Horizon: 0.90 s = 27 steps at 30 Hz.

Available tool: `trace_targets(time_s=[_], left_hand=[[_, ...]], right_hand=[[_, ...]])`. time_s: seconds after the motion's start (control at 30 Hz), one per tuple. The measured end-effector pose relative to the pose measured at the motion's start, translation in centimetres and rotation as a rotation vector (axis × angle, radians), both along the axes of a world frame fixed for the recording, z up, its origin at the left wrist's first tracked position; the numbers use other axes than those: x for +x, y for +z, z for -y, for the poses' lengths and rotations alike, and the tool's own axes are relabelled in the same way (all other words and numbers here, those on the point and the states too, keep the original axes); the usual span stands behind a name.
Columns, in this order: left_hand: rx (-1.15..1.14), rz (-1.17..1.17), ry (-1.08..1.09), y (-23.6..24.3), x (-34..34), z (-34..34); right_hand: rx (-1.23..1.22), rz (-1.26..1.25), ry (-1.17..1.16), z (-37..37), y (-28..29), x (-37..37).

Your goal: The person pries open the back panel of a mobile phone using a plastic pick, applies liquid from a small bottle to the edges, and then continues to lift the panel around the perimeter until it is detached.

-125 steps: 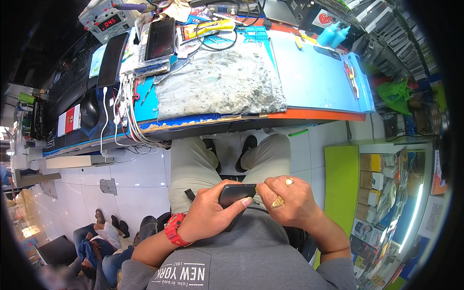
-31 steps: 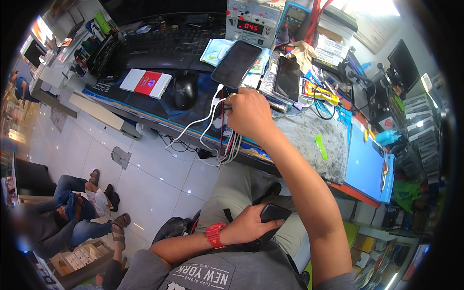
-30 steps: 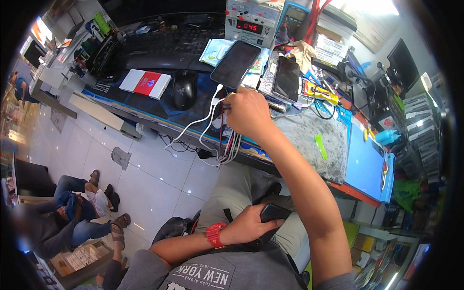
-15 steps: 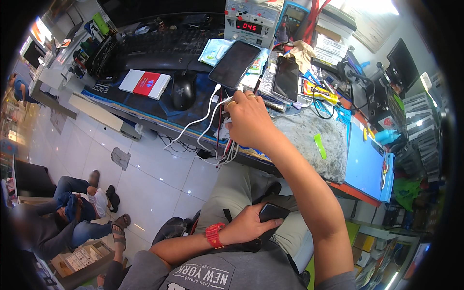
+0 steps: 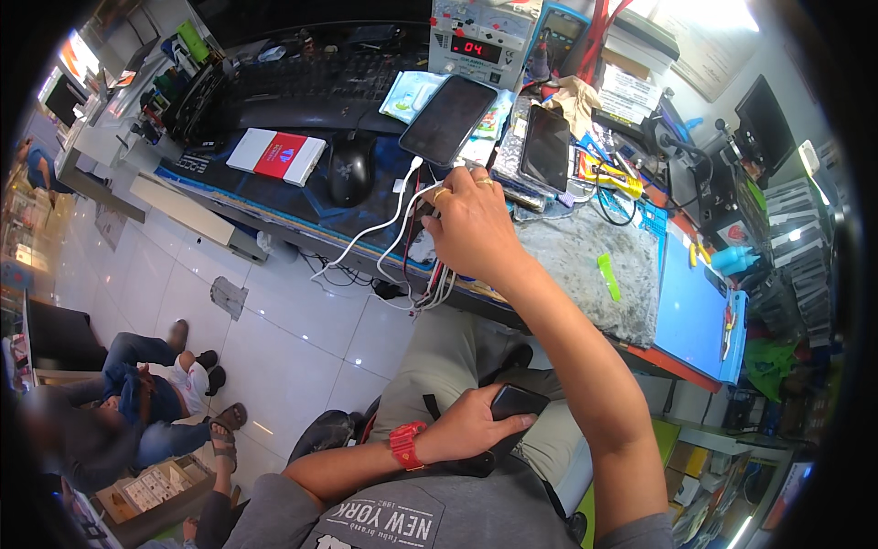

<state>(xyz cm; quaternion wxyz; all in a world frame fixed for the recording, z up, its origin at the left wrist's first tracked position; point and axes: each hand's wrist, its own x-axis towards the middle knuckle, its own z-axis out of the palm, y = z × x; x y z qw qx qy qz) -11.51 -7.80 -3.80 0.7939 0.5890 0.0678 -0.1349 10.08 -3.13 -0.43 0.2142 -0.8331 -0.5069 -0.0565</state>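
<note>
My left hand (image 5: 471, 427), with a red watch on the wrist, rests over my lap, wrapped round a black phone (image 5: 519, 403). My right hand (image 5: 471, 224), wearing gold rings, reaches onto the desk among white cables (image 5: 393, 229) just below a large dark phone (image 5: 448, 119). Its fingers are bent and close together; their tips and whatever they grip are hidden. Beside it are a second phone (image 5: 546, 148), a black mouse (image 5: 350, 172) and a red-and-white box (image 5: 276, 156).
A power supply (image 5: 478, 27) and keyboard (image 5: 311, 91) stand behind. A stained grey mat (image 5: 594, 256) and blue mat (image 5: 695, 320) lie right, with a green strip (image 5: 609, 277). Seated people (image 5: 137, 393) are at lower left, above tiled floor (image 5: 293, 320).
Since the oldest frame, my right hand has left the phone in my left hand and reached up to the desk's cables. It has shifted slightly among them lately. The view has turned.
</note>
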Motion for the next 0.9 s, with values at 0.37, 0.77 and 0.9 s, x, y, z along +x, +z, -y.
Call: trace_targets(time_s=[0.37, 0.77, 0.9], left_hand=[[0.003, -0.018, 0.007, -0.4, 0.1, 0.1], [0.000, -0.057, 0.058, -0.3, 0.3, 0.3], [0.033, -0.068, 0.098, -0.1, 0.6, 0.2]], right_hand=[[0.044, 0.018, -0.166, -1.7, -0.5, -1.2], [0.262, -0.097, -0.270, -1.7, -0.9, -0.6], [0.289, -0.339, -0.218, 0.2, 1.6, 0.1]])
